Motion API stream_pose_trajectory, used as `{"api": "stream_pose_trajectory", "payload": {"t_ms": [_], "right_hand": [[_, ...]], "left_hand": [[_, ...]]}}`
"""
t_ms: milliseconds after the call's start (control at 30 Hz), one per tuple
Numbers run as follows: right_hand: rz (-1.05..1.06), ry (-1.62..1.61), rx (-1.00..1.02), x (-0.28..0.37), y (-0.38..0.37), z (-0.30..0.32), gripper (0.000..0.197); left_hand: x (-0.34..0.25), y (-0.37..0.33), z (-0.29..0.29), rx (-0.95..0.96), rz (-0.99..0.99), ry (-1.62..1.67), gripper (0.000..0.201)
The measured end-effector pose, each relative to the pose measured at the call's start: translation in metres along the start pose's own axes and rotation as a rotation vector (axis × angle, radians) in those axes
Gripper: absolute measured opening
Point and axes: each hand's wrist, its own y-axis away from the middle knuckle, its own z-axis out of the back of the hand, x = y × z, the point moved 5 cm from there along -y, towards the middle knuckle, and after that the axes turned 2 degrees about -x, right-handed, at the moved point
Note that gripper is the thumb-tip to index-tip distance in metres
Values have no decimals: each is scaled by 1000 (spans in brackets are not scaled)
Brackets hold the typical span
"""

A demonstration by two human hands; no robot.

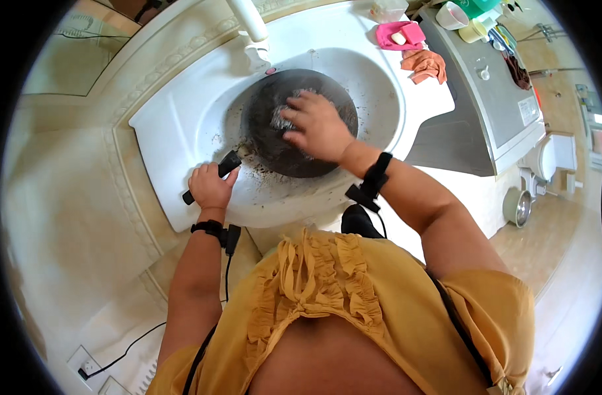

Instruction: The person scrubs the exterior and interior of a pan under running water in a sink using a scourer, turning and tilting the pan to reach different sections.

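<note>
One bare left hand (211,187) is closed round the black, tube-shaped handle (230,162) of a round, dark-surfaced pan (282,149); the fingers wrap it from above, with the ends of the handle showing on either side of the hand. The pan lies inside the white, glossy oval basin (384,99), its handle reaching over the basin's near-left edge. A bare right hand (321,128) is over the middle of the pan, its fingers spread and a little bent on a silvery, tangled wire scourer (281,118); the fingers are blurred, so whether they pinch the scourer or only press on it cannot be told.

As for progress, the scrubbing looks to be partway through; dark, crumb-like residue (265,179) lies loose in the basin, thickest below the handle's inner end, which suggests that some dirt has already come off; the pan's face is dark nearly all over, though, and how much of that is grime and how much its own colour cannot be judged. The loose residue is not yet rinsed away; no running stream shows below the white, curved tap (251,29) behind the basin.

At the right end of the basin top sit a bright pink soap dish (388,33) and a crumpled orange-brown cloth (425,66); both are well apart from the hands.
</note>
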Motion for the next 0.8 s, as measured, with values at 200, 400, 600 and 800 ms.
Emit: {"api": "stream_pose_trajectory", "payload": {"t_ms": [200, 400, 600, 800], "right_hand": [[-329, 172, -136, -110, -12, -23, 38], [-60, 109, -138, -14, 12, -19, 39], [-371, 150, -97, -86, -8, -22, 32], [-155, 35, -45, -9, 10, -13, 39]], "left_hand": [[-11, -9, 0, -99, -92, -14, 46], [-1, 1, 5, -24, -8, 31, 46], [-6, -6, 0, -16, -14, 5, 47], [0, 0, 3, 28, 27, 40, 46]]}}
